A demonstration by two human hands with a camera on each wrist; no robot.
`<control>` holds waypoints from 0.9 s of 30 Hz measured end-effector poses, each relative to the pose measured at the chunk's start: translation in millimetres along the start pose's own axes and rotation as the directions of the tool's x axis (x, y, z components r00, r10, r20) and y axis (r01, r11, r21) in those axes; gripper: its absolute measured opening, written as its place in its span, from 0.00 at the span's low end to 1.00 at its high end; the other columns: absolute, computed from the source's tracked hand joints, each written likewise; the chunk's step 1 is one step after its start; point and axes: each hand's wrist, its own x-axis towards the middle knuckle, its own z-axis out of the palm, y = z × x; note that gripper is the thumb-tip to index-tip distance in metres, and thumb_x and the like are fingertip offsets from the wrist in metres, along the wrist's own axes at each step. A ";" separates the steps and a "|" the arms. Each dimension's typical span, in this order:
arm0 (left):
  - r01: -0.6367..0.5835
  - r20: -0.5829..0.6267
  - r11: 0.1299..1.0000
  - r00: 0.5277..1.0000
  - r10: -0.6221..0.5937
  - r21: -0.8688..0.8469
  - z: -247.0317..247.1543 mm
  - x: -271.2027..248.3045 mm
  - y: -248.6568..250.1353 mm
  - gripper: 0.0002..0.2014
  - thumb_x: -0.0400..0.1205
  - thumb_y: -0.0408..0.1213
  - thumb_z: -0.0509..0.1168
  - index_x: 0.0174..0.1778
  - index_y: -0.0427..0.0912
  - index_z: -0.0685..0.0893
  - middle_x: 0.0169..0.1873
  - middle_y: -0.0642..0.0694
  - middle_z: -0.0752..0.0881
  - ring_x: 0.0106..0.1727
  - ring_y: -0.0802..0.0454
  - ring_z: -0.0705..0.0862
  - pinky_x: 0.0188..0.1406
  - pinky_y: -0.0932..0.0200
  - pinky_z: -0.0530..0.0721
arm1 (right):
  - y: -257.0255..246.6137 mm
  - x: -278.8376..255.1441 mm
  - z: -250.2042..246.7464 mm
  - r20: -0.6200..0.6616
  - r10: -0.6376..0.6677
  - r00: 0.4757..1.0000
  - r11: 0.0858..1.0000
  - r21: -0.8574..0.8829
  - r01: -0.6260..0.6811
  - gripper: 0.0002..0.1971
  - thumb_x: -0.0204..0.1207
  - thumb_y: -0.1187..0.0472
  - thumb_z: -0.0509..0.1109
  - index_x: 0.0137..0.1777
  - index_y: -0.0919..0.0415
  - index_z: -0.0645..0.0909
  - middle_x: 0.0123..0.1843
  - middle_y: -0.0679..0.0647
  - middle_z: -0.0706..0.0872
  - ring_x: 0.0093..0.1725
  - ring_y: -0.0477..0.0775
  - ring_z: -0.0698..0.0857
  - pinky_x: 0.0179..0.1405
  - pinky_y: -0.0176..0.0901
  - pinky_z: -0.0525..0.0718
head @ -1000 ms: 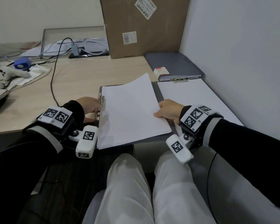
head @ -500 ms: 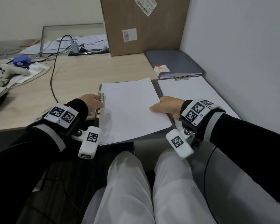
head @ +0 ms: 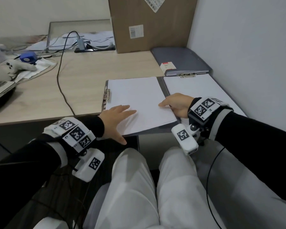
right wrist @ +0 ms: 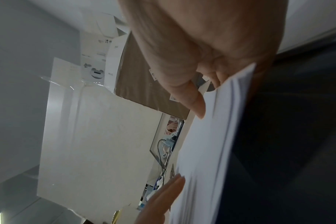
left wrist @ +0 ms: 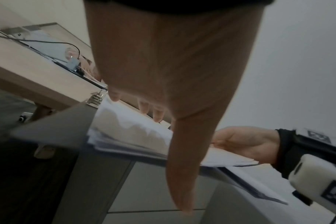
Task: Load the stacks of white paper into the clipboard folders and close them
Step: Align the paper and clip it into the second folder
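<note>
At the near edge of the surface point(head: 89, 76), a paper stack point(head: 139, 100) lies on an open clipboard folder point(head: 162, 83), its edge against the clip point(head: 107, 96). The left hand point(head: 116, 119) rests flat, fingers released; the right hand point(head: 177, 104) pinches the stack's far edge. Squaring and clamping likely come next; beyond the right grip, a closed folder point(head: 180, 58)

Both arms wear black sleeves point(head: 254, 129) with a pale grey band just behind each wrist. Strapped behind the left hand point(head: 116, 123) and the right hand point(head: 178, 104) are black mounts carrying white tiles printed with black square codes, each with a white camera pod point(head: 185, 139) below. White trousers point(head: 130, 187) cover the legs.
</note>
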 end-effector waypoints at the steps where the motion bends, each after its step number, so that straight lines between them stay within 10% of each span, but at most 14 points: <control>1: 0.004 -0.026 1.000 1.000 -0.004 -0.003 2.1 0.0 -1.4 0.56 0.65 0.55 0.76 0.83 0.56 0.46 0.85 0.50 0.46 0.85 0.49 0.46 0.84 0.45 0.52 | -5.6 -11.7 4.1 -0.019 0.002 1.000 1.000 -0.012 -0.002 0.30 0.57 0.63 0.78 0.62 0.71 0.78 0.71 0.69 0.79 0.54 0.61 0.82 0.70 0.74 0.70; 6: -0.013 -0.011 0.998 1.000 0.012 -0.059 2.1 -2.3 -5.7 0.59 0.61 0.64 0.73 0.83 0.51 0.49 0.84 0.47 0.49 0.85 0.49 0.48 0.83 0.53 0.49 | -12.2 -30.3 14.1 -0.041 -0.045 0.998 0.997 -0.063 0.043 0.23 0.76 0.71 0.67 0.71 0.73 0.73 0.72 0.70 0.78 0.71 0.67 0.79 0.71 0.58 0.78; 11: -0.033 0.001 0.994 0.999 0.033 -0.107 -5.0 -11.3 -6.5 0.78 0.32 0.87 0.40 0.83 0.53 0.51 0.84 0.50 0.51 0.85 0.52 0.49 0.81 0.58 0.49 | -9.0 -27.2 13.7 -0.024 -0.065 0.998 0.996 -0.056 0.063 0.23 0.77 0.74 0.64 0.73 0.75 0.70 0.73 0.72 0.76 0.73 0.70 0.76 0.70 0.56 0.77; 15: -0.047 0.001 0.985 0.999 0.047 -0.165 -1.1 -8.2 -9.5 0.69 0.43 0.80 0.58 0.83 0.52 0.52 0.84 0.51 0.53 0.85 0.54 0.50 0.81 0.59 0.49 | -7.7 -26.6 15.5 0.003 -0.065 0.998 0.997 -0.039 0.065 0.23 0.79 0.74 0.63 0.74 0.75 0.69 0.73 0.72 0.76 0.72 0.69 0.77 0.71 0.57 0.78; 19: -0.017 -0.018 0.983 1.000 0.014 -0.181 4.7 -5.0 -11.8 0.50 0.69 0.57 0.73 0.83 0.49 0.53 0.84 0.50 0.55 0.85 0.54 0.53 0.82 0.59 0.51 | -7.3 -27.5 16.1 0.065 -0.059 0.996 0.996 0.071 0.054 0.20 0.78 0.76 0.64 0.71 0.74 0.73 0.68 0.67 0.82 0.59 0.63 0.85 0.48 0.50 0.88; 27: -0.003 -0.024 0.978 1.000 -0.002 -0.209 7.6 -4.7 -17.1 0.57 0.59 0.68 0.69 0.82 0.53 0.54 0.83 0.52 0.55 0.84 0.53 0.53 0.82 0.56 0.51 | -6.7 -28.8 16.4 0.134 -0.099 0.986 0.993 0.078 0.089 0.21 0.76 0.79 0.64 0.70 0.74 0.73 0.67 0.66 0.83 0.52 0.60 0.86 0.46 0.43 0.88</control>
